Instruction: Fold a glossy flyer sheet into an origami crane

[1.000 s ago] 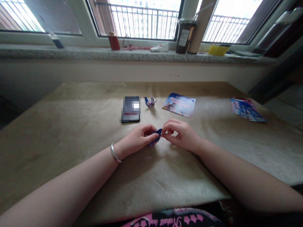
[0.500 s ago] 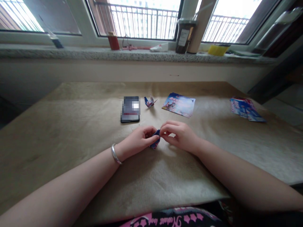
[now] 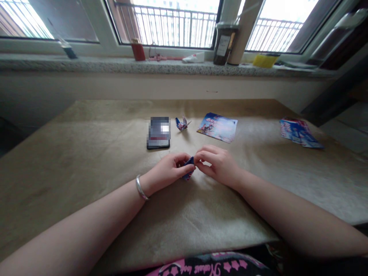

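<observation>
Between my hands is a small piece of folded paper (image 3: 188, 174), blue with red and white print. My left hand (image 3: 169, 168), with a silver bangle at the wrist, pinches it between thumb and fingers. The fingertips of my right hand (image 3: 217, 163) are closed on the paper's upper right edge. Part of the paper is hidden behind the left fingers. Just beyond the hands stands a folded paper crane (image 3: 182, 124) in similar blue, red and white print.
A phone (image 3: 158, 133), blurred out, lies left of the crane. Printed sheets (image 3: 220, 128) lie to its right, and more leaflets (image 3: 300, 133) are at the far right of the table (image 3: 86, 153). Along the windowsill (image 3: 100, 66) stand a red container (image 3: 138, 51) and a dark jar (image 3: 223, 44).
My hands stay nearly in place on the folded paper. The right hand's fingers have shifted very slightly at its edge.
</observation>
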Demonstrator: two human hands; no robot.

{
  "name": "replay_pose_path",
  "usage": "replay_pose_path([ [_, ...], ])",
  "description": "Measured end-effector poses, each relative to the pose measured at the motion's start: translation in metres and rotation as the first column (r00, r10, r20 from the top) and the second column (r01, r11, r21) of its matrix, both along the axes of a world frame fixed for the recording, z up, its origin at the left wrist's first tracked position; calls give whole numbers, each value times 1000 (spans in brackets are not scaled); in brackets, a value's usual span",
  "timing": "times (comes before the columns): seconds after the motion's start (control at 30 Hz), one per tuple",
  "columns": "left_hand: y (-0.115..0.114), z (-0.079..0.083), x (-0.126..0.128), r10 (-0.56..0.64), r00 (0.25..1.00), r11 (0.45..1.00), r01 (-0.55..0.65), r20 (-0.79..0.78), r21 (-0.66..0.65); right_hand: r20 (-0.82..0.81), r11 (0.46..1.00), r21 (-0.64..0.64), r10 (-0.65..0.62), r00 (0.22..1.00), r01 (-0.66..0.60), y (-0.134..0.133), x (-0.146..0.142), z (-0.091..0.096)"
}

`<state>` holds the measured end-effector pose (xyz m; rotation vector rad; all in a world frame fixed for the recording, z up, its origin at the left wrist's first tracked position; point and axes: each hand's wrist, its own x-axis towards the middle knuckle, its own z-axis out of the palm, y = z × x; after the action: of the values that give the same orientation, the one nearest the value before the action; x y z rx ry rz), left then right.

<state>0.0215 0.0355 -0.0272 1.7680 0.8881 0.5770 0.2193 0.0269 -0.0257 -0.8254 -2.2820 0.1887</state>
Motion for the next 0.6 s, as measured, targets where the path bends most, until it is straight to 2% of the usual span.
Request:
replay_pose_path([
  [0.3, 1, -3, -1, 37, 998, 999, -35, 45, -40, -48, 1000, -12, -19, 999, 19, -2, 0, 0],
  [0.47, 2, -4, -1, 66, 997, 998, -66, 36, -2, -63, 999, -3, -48, 997, 48, -2, -1, 1],
  [0.6, 1, -4, -2, 84, 996, 996, -85, 22, 28, -68, 999, 43, -17, 998, 20, -1, -1, 1],
])
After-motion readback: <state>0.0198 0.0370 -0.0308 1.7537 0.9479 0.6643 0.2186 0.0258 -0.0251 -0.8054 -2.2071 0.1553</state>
